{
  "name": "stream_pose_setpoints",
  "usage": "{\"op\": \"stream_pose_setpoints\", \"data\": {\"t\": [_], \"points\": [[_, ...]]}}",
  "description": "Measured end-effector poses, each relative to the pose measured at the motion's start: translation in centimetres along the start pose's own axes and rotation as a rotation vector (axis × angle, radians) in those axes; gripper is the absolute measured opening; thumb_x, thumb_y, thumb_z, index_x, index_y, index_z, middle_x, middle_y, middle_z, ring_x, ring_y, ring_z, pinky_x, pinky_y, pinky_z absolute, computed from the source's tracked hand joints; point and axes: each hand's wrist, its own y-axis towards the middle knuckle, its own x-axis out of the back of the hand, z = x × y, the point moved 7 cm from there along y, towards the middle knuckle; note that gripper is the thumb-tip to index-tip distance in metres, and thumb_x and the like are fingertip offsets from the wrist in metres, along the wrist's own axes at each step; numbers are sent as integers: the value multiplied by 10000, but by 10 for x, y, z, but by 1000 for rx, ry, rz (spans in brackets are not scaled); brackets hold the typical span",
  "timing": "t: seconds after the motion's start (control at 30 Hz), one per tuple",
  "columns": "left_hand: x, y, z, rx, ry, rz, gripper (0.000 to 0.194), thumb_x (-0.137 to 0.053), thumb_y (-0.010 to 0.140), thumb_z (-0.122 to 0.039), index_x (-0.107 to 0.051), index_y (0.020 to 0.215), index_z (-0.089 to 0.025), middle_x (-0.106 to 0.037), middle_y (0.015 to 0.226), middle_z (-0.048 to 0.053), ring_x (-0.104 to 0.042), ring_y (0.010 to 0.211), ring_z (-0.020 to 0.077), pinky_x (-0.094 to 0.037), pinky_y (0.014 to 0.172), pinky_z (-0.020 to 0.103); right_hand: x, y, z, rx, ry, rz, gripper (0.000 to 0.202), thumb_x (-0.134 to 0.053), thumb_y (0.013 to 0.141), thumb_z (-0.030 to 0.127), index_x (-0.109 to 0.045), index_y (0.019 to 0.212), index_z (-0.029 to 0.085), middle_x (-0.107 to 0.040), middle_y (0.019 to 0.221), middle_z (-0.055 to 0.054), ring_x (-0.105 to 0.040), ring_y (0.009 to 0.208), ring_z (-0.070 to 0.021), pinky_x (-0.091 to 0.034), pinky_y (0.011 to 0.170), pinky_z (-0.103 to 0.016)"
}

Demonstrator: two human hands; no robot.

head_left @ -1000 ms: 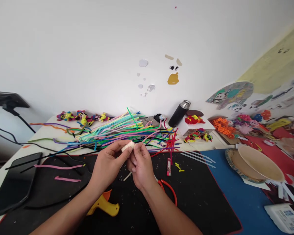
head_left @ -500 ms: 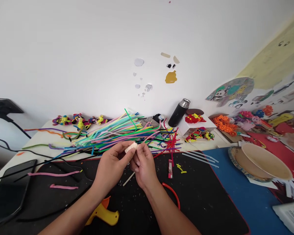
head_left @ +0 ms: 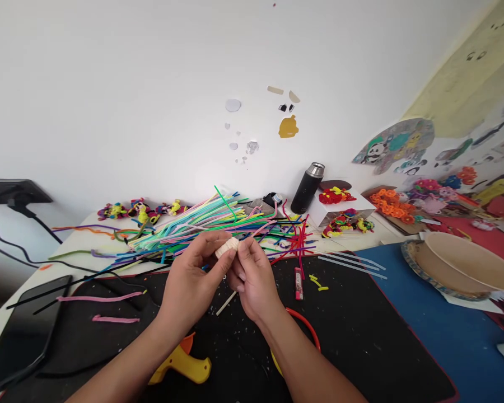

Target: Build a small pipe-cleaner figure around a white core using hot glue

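A small cream-coloured coil (head_left: 227,246), ridged like wound pipe cleaner, sits between my two hands above the black mat. My left hand (head_left: 195,277) grips it between thumb and fingers from the left. At its right end my right hand (head_left: 254,274) is closed in a pinch, thumb against curled fingers; the exact contact is hidden. Below the fingers shows a short cream stem (head_left: 225,303); whether it joins the coil I cannot tell. Beyond my hands lies a heap of many-coloured pipe cleaners (head_left: 193,224).
The black mat (head_left: 340,336) carries a yellow hot-glue gun (head_left: 189,364), pink pipe cleaner pieces (head_left: 115,320), a small red-and-clear case (head_left: 298,284) and yellow bits (head_left: 319,283). A dark tablet (head_left: 29,330) lies left. A black flask (head_left: 307,189) and a beige bowl (head_left: 466,263) stand right.
The view has shifted slightly, so the table things appear a little to the right. Both hands keep hold of the cream coil, with the right fingers moved slightly.
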Motion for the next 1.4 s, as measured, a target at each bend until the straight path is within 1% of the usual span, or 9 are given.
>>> {"op": "stream_pose_setpoints", "data": {"t": [0.1,0.23,0.4,0.53,0.7,0.83,1.07,1.2,1.4], "points": [[1,0,-5,-57,66,-14,295,-688,905,-426,-729,1098,-206,-781,1087,85,-749,940,246,-603,812,313,-1,-1,2,13,-3,10,474,-795,834,561,-457,795,231,-311,525,126,-172,438,-60,-175,380,-152],[2,-1,-6,-66,81,-18,303,-687,901,-432,-749,1101,-212,-794,1068,73,-752,913,244,-607,775,300,-4,-2,5,20,-1,27,471,-805,820,561,-470,803,231,-308,524,127,-174,438,-60,-179,380,-151],[1,-3,-6,-76,53,-30,286,-690,904,-417,-751,1090,-209,-791,1073,70,-752,921,239,-609,823,307,-3,-3,6,24,1,29,476,-812,810,565,-477,796,228,-320,520,125,-167,438,-59,-182,377,-152],[0,-4,-8,-77,16,-40,293,-699,900,-433,-747,1080,-208,-786,1090,81,-753,939,251,-615,842,328,-3,-3,5,33,8,40,454,-794,838,555,-480,804,228,-327,520,124,-165,438,-60,-183,377,-151],[-2,-5,-7,-45,-58,-37,365,-727,884,-437,-702,1164,-204,-789,1121,99,-757,988,271,-623,843,341,-4,-3,6,35,23,60,463,-789,855,535,-449,792,228,-328,518,127,-155,438,-56,-187,382,-148],[-1,-5,-5,-55,-51,-44,323,-728,884,-434,-727,1109,-202,-787,1135,98,-753,1012,266,-612,895,341,-5,-3,7,32,19,64,474,-792,846,550,-448,792,228,-334,520,126,-157,437,-54,-184,380,-150],[-2,-4,-5,-69,-24,-30,293,-713,902,-433,-734,1079,-200,-786,1112,84,-749,932,236,-616,838,323,-3,-2,6,33,12,55,463,-781,862,540,-447,799,225,-337,520,129,-154,436,-52,-176,376,-146],[-3,-3,-7,-92,-18,-21,265,-706,915,-419,-726,1072,-207,-784,1034,64,-744,876,218,-613,784,302,-3,-2,6,42,16,60,449,-772,876,528,-452,800,223,-340,522,128,-156,437,-51,-181,376,-146],[-1,-4,-10,-163,76,-18,230,-676,943,-395,-724,1083,-219,-780,1021,51,-735,893,207,-597,774,279,-4,-2,6,37,11,59,457,-771,873,537,-451,794,222,-342,526,126,-172,434,-49,-184,377,-149]]}}
